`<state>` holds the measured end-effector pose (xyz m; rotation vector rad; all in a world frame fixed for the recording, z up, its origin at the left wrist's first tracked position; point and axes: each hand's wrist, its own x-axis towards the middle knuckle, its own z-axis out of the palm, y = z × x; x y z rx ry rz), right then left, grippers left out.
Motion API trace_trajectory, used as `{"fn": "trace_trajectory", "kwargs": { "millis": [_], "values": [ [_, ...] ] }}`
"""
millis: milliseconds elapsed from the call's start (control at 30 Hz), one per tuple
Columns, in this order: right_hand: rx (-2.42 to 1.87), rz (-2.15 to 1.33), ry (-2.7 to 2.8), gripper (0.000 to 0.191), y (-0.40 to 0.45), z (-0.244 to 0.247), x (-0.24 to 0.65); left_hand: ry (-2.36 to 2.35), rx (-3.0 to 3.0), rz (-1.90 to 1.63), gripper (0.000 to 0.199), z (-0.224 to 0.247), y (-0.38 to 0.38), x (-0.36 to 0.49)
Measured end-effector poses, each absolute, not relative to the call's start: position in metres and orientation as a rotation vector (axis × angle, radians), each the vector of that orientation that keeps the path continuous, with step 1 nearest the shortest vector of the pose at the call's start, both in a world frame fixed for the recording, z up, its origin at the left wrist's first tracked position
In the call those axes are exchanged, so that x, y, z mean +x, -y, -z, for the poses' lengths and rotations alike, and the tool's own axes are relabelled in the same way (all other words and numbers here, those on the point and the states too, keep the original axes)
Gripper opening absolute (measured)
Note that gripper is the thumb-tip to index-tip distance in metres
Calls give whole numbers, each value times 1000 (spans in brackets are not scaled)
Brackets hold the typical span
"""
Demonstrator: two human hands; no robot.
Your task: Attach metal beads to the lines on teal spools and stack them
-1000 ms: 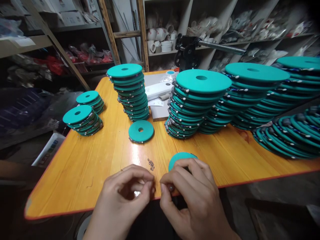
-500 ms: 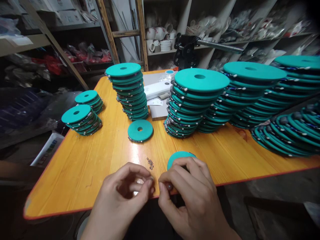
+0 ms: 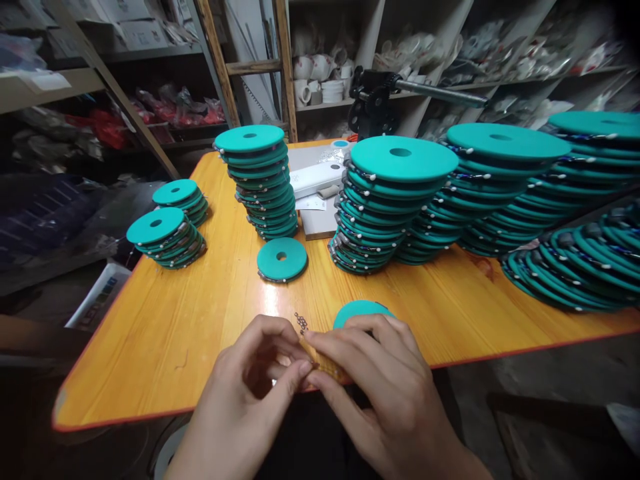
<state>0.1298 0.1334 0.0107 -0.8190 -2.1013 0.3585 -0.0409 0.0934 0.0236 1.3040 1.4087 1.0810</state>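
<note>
— At the near edge of the table, what do the hands have?

— The left hand (image 3: 245, 393) is curled almost shut, thumb and forefinger brought together at the tips. The right hand (image 3: 383, 393) is also closed in, its bent fingers reaching toward the left. Between them lies a thin tan strip (image 3: 323, 358), possibly a beaded strand. The fingers hide much of it, so the exact grip of each hand cannot be determined.

— What lies just beyond the hands?

— A small cluster of metal rings (image 3: 301, 323) sits just past the left hand on the orange wooden table (image 3: 165, 353). A near teal disc (image 3: 361, 312) lies partly hidden behind the right hand. Farther out, a lone teal disc (image 3: 282, 259) lies flat.

— What is the state of the work?

— Most discs appear finished, with strands wound around their rims. Only the loose rings and the two separate discs appear outstanding.

— And farther out?

— Two short stacks (image 3: 156, 225) stand at left, a tall stack (image 3: 250, 139) at centre, and a large stack (image 3: 400, 152) at right. Beyond the table, white cups (image 3: 315, 68) fill a shelf.
</note>
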Motion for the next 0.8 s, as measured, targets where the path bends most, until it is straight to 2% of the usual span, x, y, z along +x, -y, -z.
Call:
{"fn": "trace_trajectory", "kwargs": {
  "millis": [133, 367, 533, 600, 700, 800],
  "values": [
    [-780, -369, 2067, 11, -134, -14, 132, -1401, 1262, -1094, 12, -25, -92, -41],
    [-777, -397, 2022, 20, -131, -17, 134, -1371, 1222, -1128, 18, -30, -90, -39],
    [-727, -408, 1961, 10, -132, -16, 134, -1320, 1188, -1145, 16, -36, -89, -35],
    [-726, -439, 1925, 11, -132, -16, 136, -1324, 1275, -1102, 12, -37, -91, -31],
    [-771, -543, 1872, 14, -129, -15, 141, -1372, 1562, -997, 16, -37, -96, -23],
    [-837, -660, 1867, 12, -129, -16, 147, -1358, 1719, -1022, 12, -33, -101, -13]
  ]
}}
